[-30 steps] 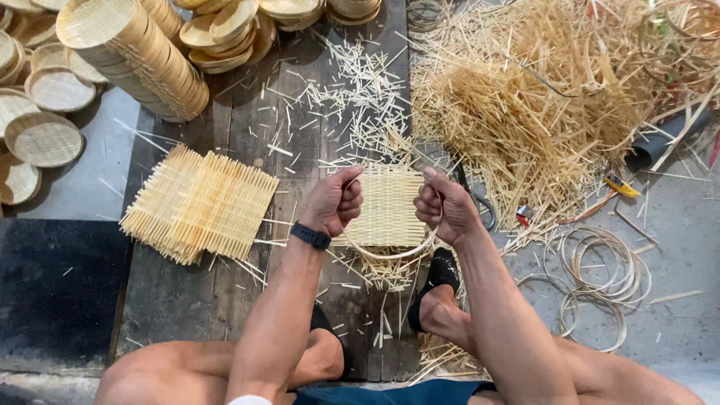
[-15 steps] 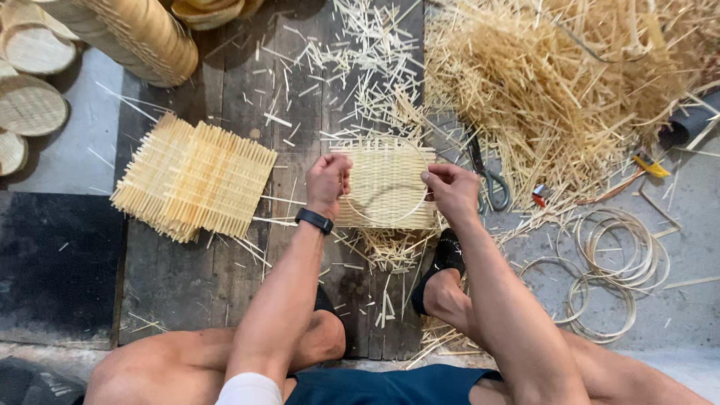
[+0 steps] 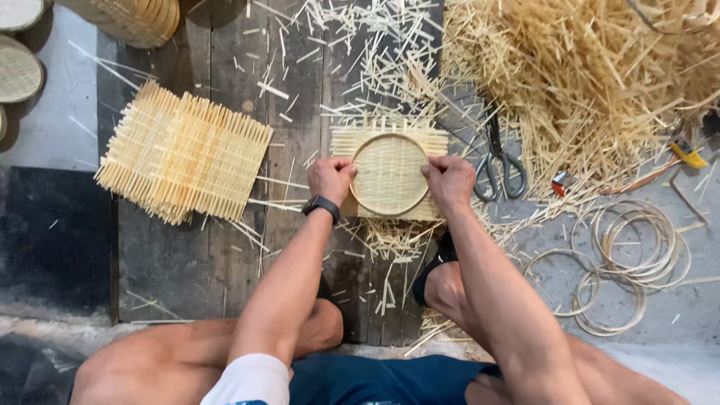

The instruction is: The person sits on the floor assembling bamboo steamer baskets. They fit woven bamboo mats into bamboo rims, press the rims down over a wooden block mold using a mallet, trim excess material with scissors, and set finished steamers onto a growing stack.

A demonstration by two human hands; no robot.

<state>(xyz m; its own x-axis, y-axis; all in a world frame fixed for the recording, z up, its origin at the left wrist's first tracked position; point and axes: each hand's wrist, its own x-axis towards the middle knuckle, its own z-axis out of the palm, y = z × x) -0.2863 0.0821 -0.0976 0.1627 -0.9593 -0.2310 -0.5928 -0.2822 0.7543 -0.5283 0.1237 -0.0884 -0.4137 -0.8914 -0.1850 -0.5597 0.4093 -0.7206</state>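
On rough planks, left hand [image 3: 331, 178] and right hand [image 3: 448, 180] gripping round bamboo hoop [image 3: 388, 174].

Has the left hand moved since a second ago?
Yes. The left hand has opened from a fist and shifted left off the woven mat, now gripping the ring's left rim, judged against the scissors.

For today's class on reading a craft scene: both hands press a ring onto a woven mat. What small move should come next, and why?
Probably press the ring down evenly and hold it. The left hand and right hand grip its opposite sides, and it sits centred on the square mat, whose corners stick out beyond it. The scissors lie just right of the right hand, so trimming likely follows once the ring is seated.
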